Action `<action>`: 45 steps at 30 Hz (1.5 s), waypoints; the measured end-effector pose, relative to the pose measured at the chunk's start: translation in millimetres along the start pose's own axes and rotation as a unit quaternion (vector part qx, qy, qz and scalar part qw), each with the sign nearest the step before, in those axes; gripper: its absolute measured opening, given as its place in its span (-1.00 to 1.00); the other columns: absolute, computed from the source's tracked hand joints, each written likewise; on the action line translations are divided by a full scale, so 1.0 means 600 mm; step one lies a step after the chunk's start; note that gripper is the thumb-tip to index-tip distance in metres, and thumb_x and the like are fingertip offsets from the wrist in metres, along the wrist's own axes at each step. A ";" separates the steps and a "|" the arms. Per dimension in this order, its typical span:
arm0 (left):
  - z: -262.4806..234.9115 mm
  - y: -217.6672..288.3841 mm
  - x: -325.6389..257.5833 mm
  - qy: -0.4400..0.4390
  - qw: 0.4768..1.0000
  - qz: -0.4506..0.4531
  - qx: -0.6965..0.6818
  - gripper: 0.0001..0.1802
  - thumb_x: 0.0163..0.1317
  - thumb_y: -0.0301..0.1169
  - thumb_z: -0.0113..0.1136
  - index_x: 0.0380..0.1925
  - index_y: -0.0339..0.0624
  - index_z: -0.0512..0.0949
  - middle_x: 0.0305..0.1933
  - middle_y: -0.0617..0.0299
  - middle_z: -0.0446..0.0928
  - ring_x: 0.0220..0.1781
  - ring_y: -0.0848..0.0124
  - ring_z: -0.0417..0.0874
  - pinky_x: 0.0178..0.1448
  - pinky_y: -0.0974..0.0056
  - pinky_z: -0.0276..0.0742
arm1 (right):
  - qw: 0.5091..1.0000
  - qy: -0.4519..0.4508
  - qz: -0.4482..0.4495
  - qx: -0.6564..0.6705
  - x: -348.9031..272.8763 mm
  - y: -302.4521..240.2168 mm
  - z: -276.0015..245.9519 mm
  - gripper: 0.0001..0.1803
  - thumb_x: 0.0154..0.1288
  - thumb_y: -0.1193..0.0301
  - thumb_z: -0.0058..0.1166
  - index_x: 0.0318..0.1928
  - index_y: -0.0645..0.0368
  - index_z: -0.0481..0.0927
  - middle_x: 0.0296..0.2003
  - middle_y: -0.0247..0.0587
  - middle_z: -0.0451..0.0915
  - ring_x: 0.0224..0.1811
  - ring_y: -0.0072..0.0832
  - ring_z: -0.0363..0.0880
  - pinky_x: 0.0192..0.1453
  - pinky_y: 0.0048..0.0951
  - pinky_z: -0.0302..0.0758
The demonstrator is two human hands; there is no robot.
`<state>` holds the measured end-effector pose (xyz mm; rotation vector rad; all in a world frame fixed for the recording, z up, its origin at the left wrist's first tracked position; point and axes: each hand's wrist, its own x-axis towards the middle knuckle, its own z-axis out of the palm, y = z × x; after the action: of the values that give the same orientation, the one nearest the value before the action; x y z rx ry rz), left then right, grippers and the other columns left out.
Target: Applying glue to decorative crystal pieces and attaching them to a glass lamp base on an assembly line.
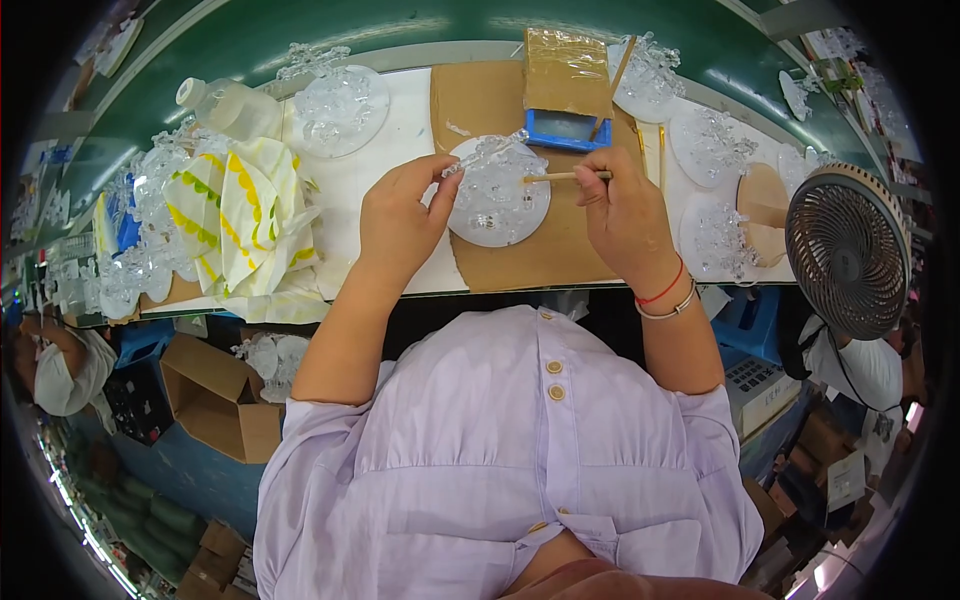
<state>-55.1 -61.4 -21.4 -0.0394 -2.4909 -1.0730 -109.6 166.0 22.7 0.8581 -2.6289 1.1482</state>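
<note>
A round, whitish translucent disc [515, 232] lies on the brown cardboard sheet in front of me, with a cluster of clear plastic pieces [490, 190] on it. My left hand [408, 205] pinches the end of a clear piece at the disc's upper left. In my right hand [622, 205] is a thin paintbrush [552, 177], held between thumb and fingers, its tip pointing left at the clear pieces. Whether the tip touches them I cannot tell. Beyond the disc stands a blue tray [568, 143], partly covered by a tape-wrapped cardboard piece [567, 72], with a stick [615, 80] leaning in it.
More discs with clear pieces stand at the back left [340, 110] and right [710, 145]. A yellow-patterned cloth [243, 215] and a clear bottle [232, 108] are on the left. A black fan [848, 250] is at the right edge. Two thin brushes [661, 155] lie beside the tray.
</note>
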 end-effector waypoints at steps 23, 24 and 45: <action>0.001 0.000 -0.003 -0.004 1.000 -0.024 -0.018 -0.82 0.16 -0.49 0.31 -0.23 -0.27 0.64 -0.31 0.13 0.68 -0.30 0.38 0.70 -0.17 0.35 0.58 | 0.984 0.070 -0.149 0.065 -0.064 0.042 0.068 -0.87 0.31 0.54 0.10 -0.19 0.22 0.43 -0.39 -0.14 0.54 -0.42 -0.35 0.58 -0.36 -0.41 0.54; 0.002 0.000 -0.002 -0.004 1.000 -0.024 -0.018 -0.83 0.15 -0.49 0.31 -0.23 -0.27 0.64 -0.32 0.13 0.68 -0.31 0.38 0.70 -0.17 0.35 0.58 | 0.968 0.071 -0.240 -0.003 -0.058 0.031 0.066 -0.84 0.24 0.54 0.16 -0.22 0.21 0.45 -0.39 -0.14 0.54 -0.42 -0.30 0.57 -0.38 -0.37 0.51; 0.002 0.005 -0.001 0.000 1.000 -0.013 -0.008 -0.84 0.16 -0.47 0.32 -0.25 -0.26 0.64 -0.33 0.14 0.68 -0.32 0.37 0.70 -0.20 0.35 0.57 | 0.995 0.017 -0.091 -0.035 -0.001 -0.008 0.008 -0.88 0.32 0.48 0.11 -0.28 0.23 0.44 -0.45 -0.06 0.51 -0.48 -0.09 0.48 -0.43 -0.26 0.38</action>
<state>-54.5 -58.4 -20.5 -0.0112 -2.4884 -1.1047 -106.3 160.3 22.3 1.0293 -2.4864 1.0085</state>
